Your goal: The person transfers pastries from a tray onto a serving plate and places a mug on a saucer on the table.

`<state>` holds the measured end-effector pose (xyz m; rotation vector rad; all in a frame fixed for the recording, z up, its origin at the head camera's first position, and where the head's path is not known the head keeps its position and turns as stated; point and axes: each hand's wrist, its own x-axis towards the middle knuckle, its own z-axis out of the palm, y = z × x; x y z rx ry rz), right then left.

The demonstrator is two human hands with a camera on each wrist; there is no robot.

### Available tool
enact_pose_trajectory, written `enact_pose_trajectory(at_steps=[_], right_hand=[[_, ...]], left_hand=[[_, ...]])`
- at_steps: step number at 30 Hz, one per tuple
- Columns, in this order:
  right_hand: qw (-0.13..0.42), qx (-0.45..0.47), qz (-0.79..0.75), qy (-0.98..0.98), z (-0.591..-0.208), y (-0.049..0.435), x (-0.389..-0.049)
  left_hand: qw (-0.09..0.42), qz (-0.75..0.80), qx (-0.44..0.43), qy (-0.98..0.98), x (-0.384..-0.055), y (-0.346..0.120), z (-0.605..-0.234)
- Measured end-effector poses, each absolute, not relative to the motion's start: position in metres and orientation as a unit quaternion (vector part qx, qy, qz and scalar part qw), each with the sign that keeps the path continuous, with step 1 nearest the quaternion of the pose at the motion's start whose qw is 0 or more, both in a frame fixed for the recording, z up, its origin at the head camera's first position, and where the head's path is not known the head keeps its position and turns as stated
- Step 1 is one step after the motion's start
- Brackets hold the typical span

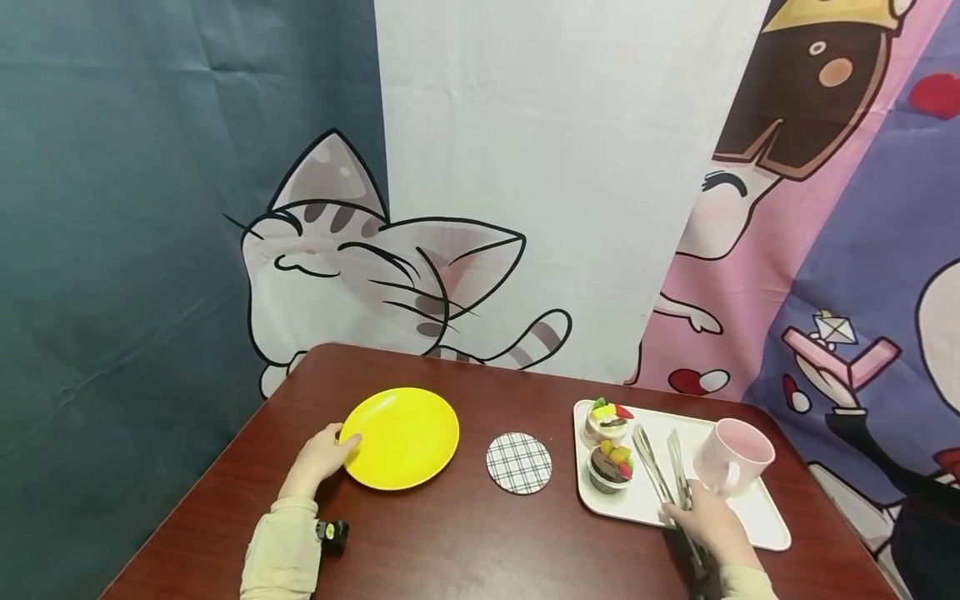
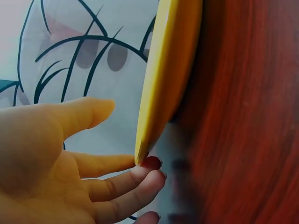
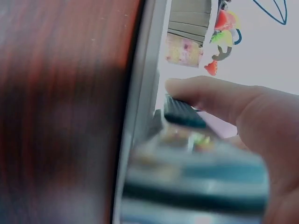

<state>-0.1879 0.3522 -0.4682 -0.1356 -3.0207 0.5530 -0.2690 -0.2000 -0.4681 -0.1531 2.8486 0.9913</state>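
Note:
At the left edge of a yellow plate [image 1: 401, 437] is my left hand [image 1: 322, 458]. In the left wrist view, straight fingers touch the rim of the plate [image 2: 163, 84] from below, while the thumb stands apart from it. My right hand [image 1: 708, 521] grips metal tongs [image 1: 655, 467] at the front edge of a white tray [image 1: 600, 503]; the two arms of the tongs spread apart over the tray. Up close in the right wrist view, the tongs [image 3: 196, 172] are blurred, with the thumb against them. Part of their handle is hidden by the hand.
Two fruit-topped cupcakes, one chocolate [image 1: 609, 467] and one pale [image 1: 606, 423], stand on the tray's left side. A pink mug [image 1: 742, 450] is on its right. Between plate and tray lies a round checked coaster [image 1: 519, 463]. Printed cloth [image 1: 562, 167] hangs behind the table [image 1: 465, 542].

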Motion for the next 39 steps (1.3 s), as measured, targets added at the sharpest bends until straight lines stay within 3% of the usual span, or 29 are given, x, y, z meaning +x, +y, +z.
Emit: enact_pose_trajectory(at_steps=[26, 39], right_hand=[[0.043, -0.022, 0.249, -0.967, -0.438, 0.400, -0.160], [-0.103, 0.151, 0.418, -0.890, -0.439, 0.432, -0.141]], left_hand=[[0.052, 0.325, -0.042, 0.943, -0.274, -0.210, -0.480], [0.060, 0.327, -0.014, 0.943, -0.275, -0.220, -0.479]])
